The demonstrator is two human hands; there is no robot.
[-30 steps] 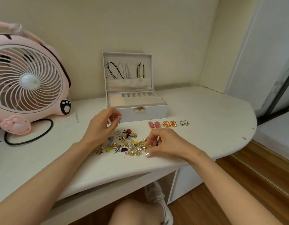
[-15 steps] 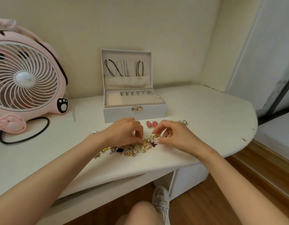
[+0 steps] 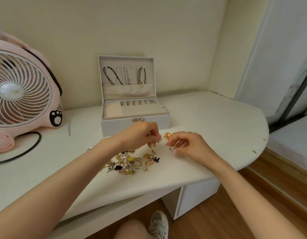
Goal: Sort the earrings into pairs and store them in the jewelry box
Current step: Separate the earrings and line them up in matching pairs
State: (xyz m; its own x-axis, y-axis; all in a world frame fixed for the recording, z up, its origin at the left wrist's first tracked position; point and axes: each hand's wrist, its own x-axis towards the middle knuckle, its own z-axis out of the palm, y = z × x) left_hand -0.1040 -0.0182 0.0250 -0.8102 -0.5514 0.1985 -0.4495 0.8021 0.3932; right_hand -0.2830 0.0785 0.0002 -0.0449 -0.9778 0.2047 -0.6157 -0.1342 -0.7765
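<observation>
Reference landmark: the open jewelry box (image 3: 118,127), which stands at the back of the white desk (image 3: 218,121) with its lid upright and necklaces (image 3: 127,76) hanging inside it. The padded tray faces me, so every compartment is within reach once pairs are ready. None of the tray compartments shows an earring yet.

1. Unsorted stock. The loose pile of earrings (image 3: 132,162) lies in front of the box, toward me. It is kept as one heap so that matches can be searched in a single area.

2. Sorted stock. A gold round pair (image 3: 168,135) lies just in front of the box's right end, apart from the pile. A pink earring (image 3: 160,137) shows beside it, partly hidden by my fingers. I judge this row to be the staging line for finished pairs.

3. My left hand (image 3: 140,135) hovers directly in front of the box latch, fingers curled downward and tips bunched together. A gold glint shows at the tips, but I cannot tell whether they pinch a piece.

4. My right hand (image 3: 189,145) is in front of the box and to its right. Thumb and forefinger pinch a small gold earring (image 3: 172,146); the other fingers are curled loosely. The piece is held clear of the desk, near the left fingertips, probably for comparison.

5. Progress: early. Most pieces remain unpaired; storing has not begun.
</observation>
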